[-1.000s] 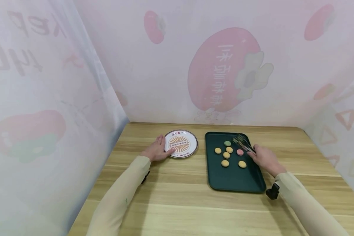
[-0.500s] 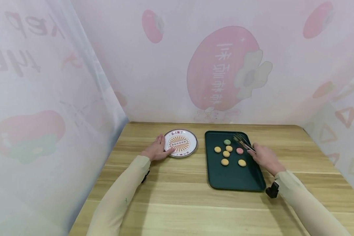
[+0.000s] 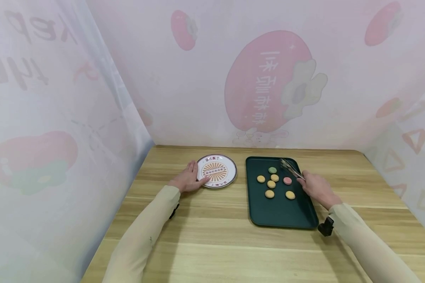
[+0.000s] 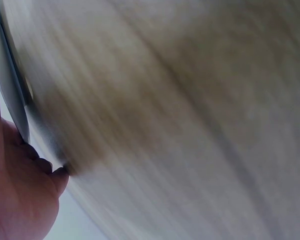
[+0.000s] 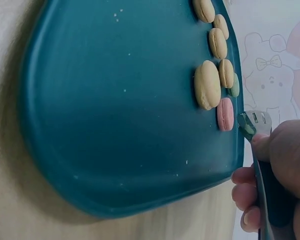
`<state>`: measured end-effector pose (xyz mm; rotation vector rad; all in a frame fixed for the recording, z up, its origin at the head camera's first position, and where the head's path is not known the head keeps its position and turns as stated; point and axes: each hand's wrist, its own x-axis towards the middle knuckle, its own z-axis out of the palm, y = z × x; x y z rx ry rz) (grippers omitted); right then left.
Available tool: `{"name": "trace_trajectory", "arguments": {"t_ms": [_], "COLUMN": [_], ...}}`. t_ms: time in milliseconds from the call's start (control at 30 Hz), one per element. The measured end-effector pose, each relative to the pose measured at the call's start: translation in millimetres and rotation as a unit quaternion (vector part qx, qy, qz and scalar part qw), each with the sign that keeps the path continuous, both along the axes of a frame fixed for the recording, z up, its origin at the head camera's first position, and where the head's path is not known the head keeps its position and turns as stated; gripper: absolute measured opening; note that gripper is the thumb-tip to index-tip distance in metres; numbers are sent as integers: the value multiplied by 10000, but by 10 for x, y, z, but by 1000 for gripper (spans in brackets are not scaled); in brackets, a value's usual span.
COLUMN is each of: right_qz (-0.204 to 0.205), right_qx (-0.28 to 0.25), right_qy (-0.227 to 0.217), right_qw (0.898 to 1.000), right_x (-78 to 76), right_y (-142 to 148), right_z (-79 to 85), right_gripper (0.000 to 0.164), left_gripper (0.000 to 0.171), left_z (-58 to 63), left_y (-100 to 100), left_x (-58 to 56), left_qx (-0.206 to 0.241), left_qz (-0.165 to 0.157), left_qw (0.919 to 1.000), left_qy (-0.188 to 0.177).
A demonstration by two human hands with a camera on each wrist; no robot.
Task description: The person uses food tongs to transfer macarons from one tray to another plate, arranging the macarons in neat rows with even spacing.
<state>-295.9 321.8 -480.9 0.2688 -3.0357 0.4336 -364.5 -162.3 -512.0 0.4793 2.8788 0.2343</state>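
Note:
My left hand [image 3: 189, 179] holds the left edge of a white plate [image 3: 230, 173] with an orange sunburst print, thumb over the rim and fingers along its side. In the left wrist view, fingers curl beside the plate's edge [image 4: 10, 75]. My right hand [image 3: 318, 188] grips metal tongs [image 3: 291, 168] with slotted ends over the far right part of a dark green tray [image 3: 283, 216]. Several yellow macarons [image 3: 271, 184], a green macaron [image 3: 272, 170] and a pink macaron [image 3: 287, 181] lie on the tray. The tongs' end [image 5: 257, 121] is beyond the pink macaron in the right wrist view, with nothing between.
The wooden table [image 3: 212, 243] bears the plate on the left and the tray on the right. A pale printed curtain [image 3: 198, 86] rises along the back, and others stand at both sides. White specks dot the tray in the right wrist view.
The tongs' ends, spread apart earlier, look closer together now over the same part of the tray. The left hand stays on the plate, and the macarons keep their places.

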Motion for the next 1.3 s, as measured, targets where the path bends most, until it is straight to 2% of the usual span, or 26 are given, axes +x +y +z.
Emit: {"name": "trace_trajectory", "arguments": {"t_ms": [467,600,900,1100,1300], "right_qz": [202,319,643,515,586], "right_qx": [201,216,24,-29,-109], "right_qy": [-89,23,240,-6,22], "right_qw": [9996,9993,9976,9987,9982], "right_x": [-71,-114,-211,-275,-328], "right_y": [-227,-317,-570,-806,-1044], "right_z": [115,126,136,166,172], "right_gripper": [21,19,23,22,23], "left_gripper": [107,107,105,105,102], "left_z": [3,9,-16,-33,-7], "left_y": [-8,-6,11,2,4], "left_x": [0,-11,-4,-28,-11], "left_qx": [-30,-21,-37,-223,-288], "left_qz": [82,103,17,-33,-47], "left_qw": [9999,9999,9999,9994,9989], "left_qy": [-62,-61,148,253,356]}}
